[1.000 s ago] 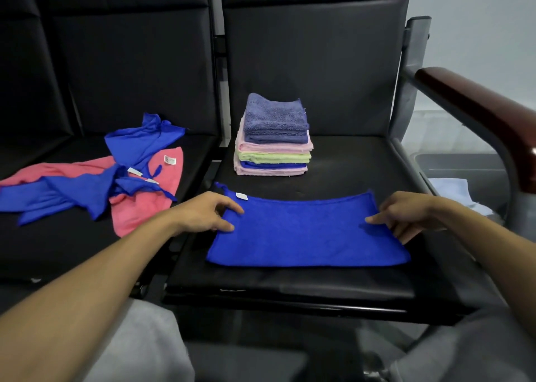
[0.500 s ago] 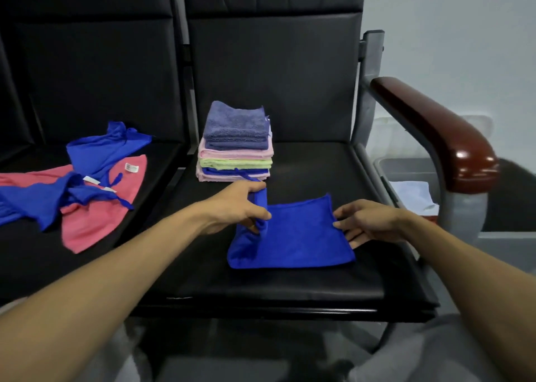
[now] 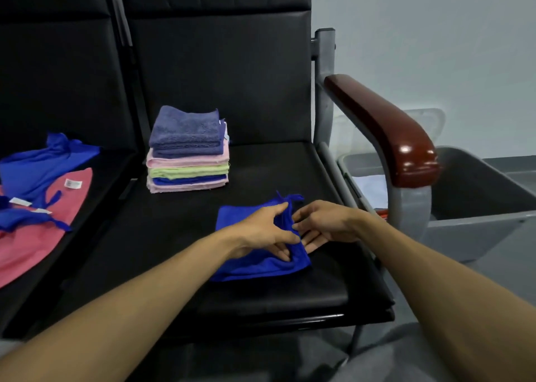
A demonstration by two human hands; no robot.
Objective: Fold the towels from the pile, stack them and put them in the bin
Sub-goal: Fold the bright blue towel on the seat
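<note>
A blue towel [image 3: 240,220] lies folded over on the right-hand seat [image 3: 162,254]. My left hand [image 3: 261,232] rests on it and grips its folded-over end at the right side. My right hand [image 3: 324,225] meets it there, straight fingers touching the towel's right edge. Behind, at the seat's back left, stands a stack of folded towels [image 3: 187,155] with a grey-purple one on top. The unfolded pile, blue towels [image 3: 43,167] over a pink one [image 3: 37,242], lies on the left seat. A grey bin [image 3: 478,219] stands on the floor to the right.
A dark red armrest [image 3: 385,129] on a grey metal post separates the seat from the bin. Some white cloth [image 3: 372,190] lies inside the bin. The black backrests rise close behind the stack.
My left hand carried the towel's left end across to the right, folding it in half; both hands now meet at its right edge. The view shifted right.
</note>
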